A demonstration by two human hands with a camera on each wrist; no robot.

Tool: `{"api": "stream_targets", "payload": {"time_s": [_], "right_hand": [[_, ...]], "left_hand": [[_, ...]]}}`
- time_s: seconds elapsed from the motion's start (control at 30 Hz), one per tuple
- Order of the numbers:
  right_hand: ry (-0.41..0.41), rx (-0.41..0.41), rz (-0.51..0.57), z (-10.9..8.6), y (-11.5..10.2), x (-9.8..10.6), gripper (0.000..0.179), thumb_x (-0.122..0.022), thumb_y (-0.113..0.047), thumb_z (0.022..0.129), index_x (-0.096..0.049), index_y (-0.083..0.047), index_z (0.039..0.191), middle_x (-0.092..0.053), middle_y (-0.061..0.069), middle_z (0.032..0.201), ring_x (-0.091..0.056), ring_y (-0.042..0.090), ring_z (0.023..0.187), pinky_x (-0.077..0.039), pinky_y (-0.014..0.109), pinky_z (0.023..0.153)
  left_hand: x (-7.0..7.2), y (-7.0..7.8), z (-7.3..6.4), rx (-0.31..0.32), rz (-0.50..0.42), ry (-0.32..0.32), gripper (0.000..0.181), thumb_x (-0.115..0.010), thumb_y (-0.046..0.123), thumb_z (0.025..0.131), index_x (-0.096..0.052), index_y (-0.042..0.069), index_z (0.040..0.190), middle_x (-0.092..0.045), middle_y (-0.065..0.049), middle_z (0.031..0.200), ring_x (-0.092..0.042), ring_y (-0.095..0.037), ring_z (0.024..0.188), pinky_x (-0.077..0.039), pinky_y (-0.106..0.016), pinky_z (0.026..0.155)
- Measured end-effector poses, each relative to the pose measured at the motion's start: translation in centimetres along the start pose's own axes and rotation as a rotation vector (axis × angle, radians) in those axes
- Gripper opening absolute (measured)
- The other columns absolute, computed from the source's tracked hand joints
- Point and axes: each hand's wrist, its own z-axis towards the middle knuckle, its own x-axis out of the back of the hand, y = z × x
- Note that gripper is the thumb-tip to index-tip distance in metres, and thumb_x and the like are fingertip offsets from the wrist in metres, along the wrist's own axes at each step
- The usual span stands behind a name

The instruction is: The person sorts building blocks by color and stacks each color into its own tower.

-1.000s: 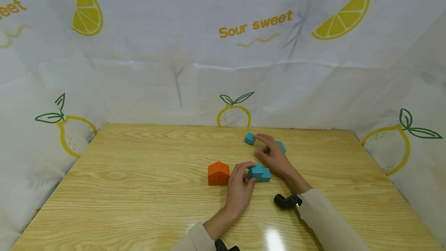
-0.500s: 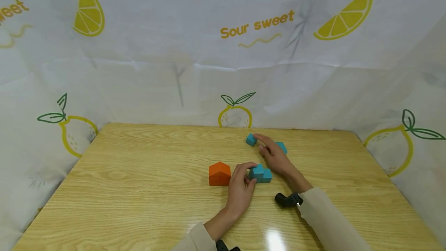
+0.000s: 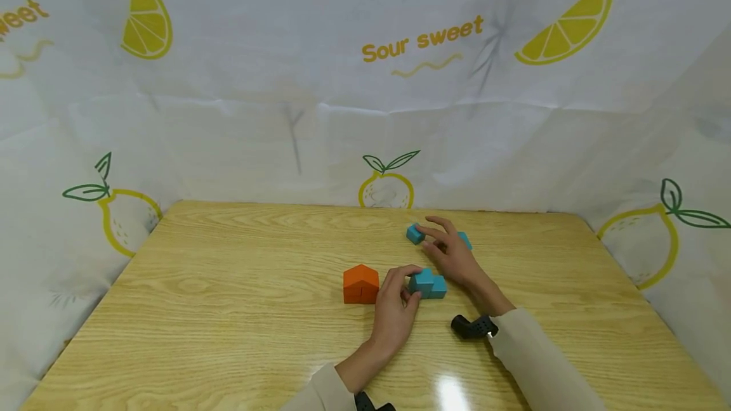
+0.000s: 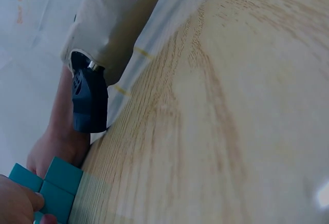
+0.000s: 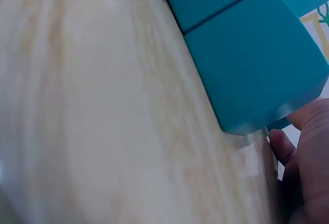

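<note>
My left hand [image 3: 391, 319] holds the taller part of a blue block stack [image 3: 421, 281] between thumb and fingers. A lower blue block [image 3: 438, 287] adjoins that stack on its right. Farther back, my right hand [image 3: 455, 260] has its index finger and thumb at a small blue block [image 3: 415, 234], seemingly pinching it; the right wrist view gives just a sliver of it behind the large blue block [image 5: 257, 59]. Another blue block [image 3: 465, 240] lies partly hidden behind the right hand. Seams between the stacked blocks [image 4: 57, 201] show in the left wrist view.
Just left of my left hand stands an orange house-shaped group of blocks [image 3: 361, 285]. All of it is on a wood-grain table [image 3: 228, 309]. A white curtain [image 3: 257, 81] with lemon prints closes off the back and sides.
The small blue block has shifted slightly nearer and to the right, with my right index finger on it and the thumb closer. My left hand keeps its hold on the stack.
</note>
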Motion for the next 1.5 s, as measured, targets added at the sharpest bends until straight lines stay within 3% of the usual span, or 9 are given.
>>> {"api": "stream_targets", "payload": {"time_s": [0.27, 0.43, 0.63, 0.73, 0.9, 1.2, 1.4, 1.5], "right_hand": [[0.055, -0.016, 0.045, -0.2, 0.1, 0.0, 0.03, -0.063, -0.009, 0.093, -0.062, -0.003, 0.122, -0.038, 0.014, 0.145, -0.061, 0.023, 0.084, -0.05, 0.039, 0.074], [0.047, -0.04, 0.078, -0.2, 0.2, -0.2, 0.037, -0.065, -0.01, 0.092, -0.057, -0.004, 0.127, -0.052, 0.011, 0.134, -0.062, 0.019, 0.082, -0.05, 0.032, 0.069], [0.024, -0.009, 0.126, -0.4, 0.1, -0.3, 0.029, -0.064, -0.008, 0.092, -0.058, -0.003, 0.119, -0.053, 0.016, 0.132, -0.061, 0.022, 0.082, -0.05, 0.032, 0.067], [0.029, -0.024, 0.131, -0.5, 0.1, -0.4, 0.028, -0.065, -0.008, 0.091, -0.059, -0.003, 0.118, -0.061, 0.018, 0.113, -0.061, 0.025, 0.079, -0.05, 0.034, 0.065], [0.03, -0.091, 0.085, -0.7, -0.1, -0.2, 0.032, -0.065, -0.016, 0.092, -0.059, -0.011, 0.123, -0.064, 0.008, 0.09, -0.06, 0.02, 0.076, -0.048, 0.035, 0.063], [0.071, -0.111, 0.101, -1.3, -0.5, -0.1, 0.032, -0.067, -0.016, 0.091, -0.063, -0.01, 0.122, -0.065, 0.009, 0.098, -0.063, 0.022, 0.083, -0.051, 0.036, 0.072], [0.133, -0.101, 0.167, -1.7, -3.7, 0.9, 0.031, -0.066, -0.003, 0.089, -0.062, 0.001, 0.12, -0.063, 0.02, 0.107, -0.063, 0.034, 0.087, -0.053, 0.03, 0.072], [0.172, -0.102, 0.208, -1.9, -4.4, 0.9, 0.03, -0.066, 0.0, 0.089, -0.063, 0.002, 0.119, -0.063, 0.019, 0.105, -0.063, 0.032, 0.086, -0.052, 0.026, 0.071]], "left_hand": [[0.0, 0.0, 0.1, -0.004, 0.005, 0.002, 0.047, -0.066, -0.009, 0.084, -0.057, 0.018, 0.121, -0.055, -0.001, 0.111, -0.045, -0.007, 0.065, -0.044, -0.02, 0.058], [0.0, -0.2, 0.1, 0.0, 0.002, 0.002, 0.047, -0.067, -0.01, 0.084, -0.058, 0.018, 0.121, -0.055, -0.001, 0.112, -0.045, -0.006, 0.065, -0.044, -0.02, 0.057], [0.1, -0.2, 0.1, 0.001, -0.006, 0.0, 0.046, -0.066, -0.01, 0.085, -0.057, 0.018, 0.121, -0.055, -0.001, 0.112, -0.045, -0.007, 0.065, -0.043, -0.02, 0.056], [0.1, -0.3, 0.1, 0.002, -0.006, 0.001, 0.046, -0.066, -0.01, 0.085, -0.057, 0.018, 0.121, -0.055, -0.001, 0.111, -0.045, -0.007, 0.065, -0.043, -0.02, 0.056], [0.1, -0.3, 0.1, -0.005, -0.005, 0.001, 0.046, -0.066, -0.009, 0.085, -0.057, 0.018, 0.122, -0.055, -0.001, 0.112, -0.045, -0.007, 0.064, -0.043, -0.02, 0.057], [-0.1, -0.3, -0.1, -0.01, -0.009, -0.004, 0.047, -0.065, -0.01, 0.085, -0.057, 0.018, 0.122, -0.055, -0.001, 0.111, -0.046, -0.008, 0.064, -0.044, -0.02, 0.057], [-0.2, -0.2, -0.1, -0.01, -0.006, -0.002, 0.047, -0.066, -0.01, 0.085, -0.057, 0.018, 0.121, -0.055, -0.001, 0.112, -0.046, -0.008, 0.065, -0.044, -0.02, 0.057], [-0.1, -0.3, -0.1, -0.007, -0.009, 0.002, 0.047, -0.066, -0.01, 0.084, -0.058, 0.018, 0.121, -0.055, -0.001, 0.112, -0.046, -0.008, 0.066, -0.044, -0.02, 0.057]]}}
